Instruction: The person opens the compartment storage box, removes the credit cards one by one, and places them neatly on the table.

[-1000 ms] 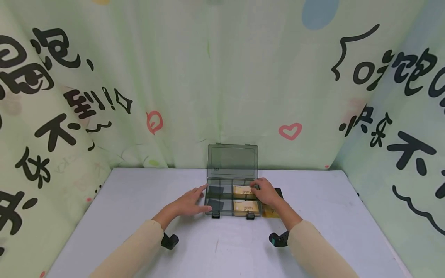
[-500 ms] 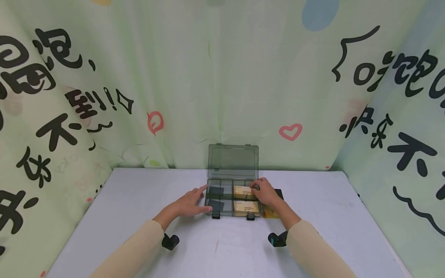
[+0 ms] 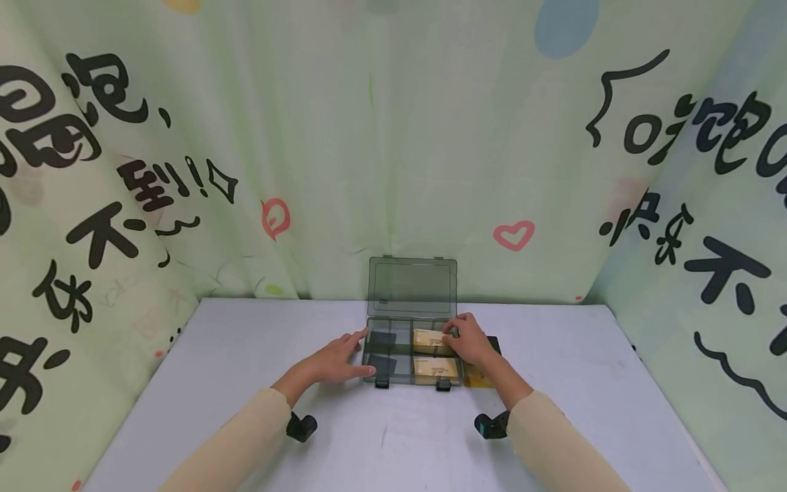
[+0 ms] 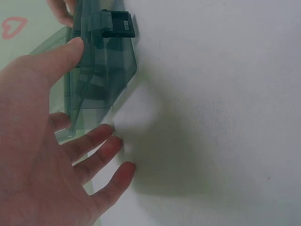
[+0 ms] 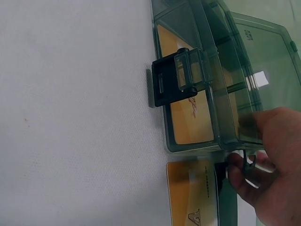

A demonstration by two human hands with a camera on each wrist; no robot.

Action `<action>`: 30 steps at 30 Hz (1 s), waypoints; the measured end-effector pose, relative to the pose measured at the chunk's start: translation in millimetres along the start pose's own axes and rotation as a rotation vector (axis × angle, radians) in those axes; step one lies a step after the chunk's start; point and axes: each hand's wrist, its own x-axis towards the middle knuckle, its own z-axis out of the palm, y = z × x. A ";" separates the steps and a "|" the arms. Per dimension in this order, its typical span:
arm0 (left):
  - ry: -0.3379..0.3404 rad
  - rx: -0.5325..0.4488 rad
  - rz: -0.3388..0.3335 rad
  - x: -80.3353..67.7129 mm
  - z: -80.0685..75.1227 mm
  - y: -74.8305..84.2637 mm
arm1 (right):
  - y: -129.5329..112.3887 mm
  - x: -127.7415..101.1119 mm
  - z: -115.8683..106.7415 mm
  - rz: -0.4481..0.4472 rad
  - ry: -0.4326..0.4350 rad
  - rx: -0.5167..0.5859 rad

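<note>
A clear grey-green plastic compartment box stands on the table with its lid raised at the back. Gold cards lie in its right compartments, and dark flat pieces lie in the left ones. My left hand rests at the box's left side, thumb on the front corner and index finger at the side wall, its other fingers spread loosely in the left wrist view. My right hand grips the box's right wall, thumb over the inside and fingers curled outside, as the right wrist view shows.
Just right of the box lie a gold card and a black card, partly under my right hand and forearm. Two black latches stick out at the box's front. A printed curtain hangs right behind the table.
</note>
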 end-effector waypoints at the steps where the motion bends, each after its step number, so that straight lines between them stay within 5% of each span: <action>1: 0.001 0.001 -0.002 0.0 0.0 0.2 | -0.2 -0.2 -0.4 -0.002 0.004 0.004; 16: -0.007 0.016 -0.005 1.2 0.4 -0.1 | -5.4 -1.7 -5.9 -0.033 0.089 -0.058; 24: -0.015 0.006 -0.001 3.7 1.6 -2.2 | -5.6 -8.5 -7.5 -0.002 0.075 0.053; 30: -0.013 0.009 -0.009 3.5 0.8 -2.5 | 0.4 -11.9 -1.0 -0.019 0.009 0.004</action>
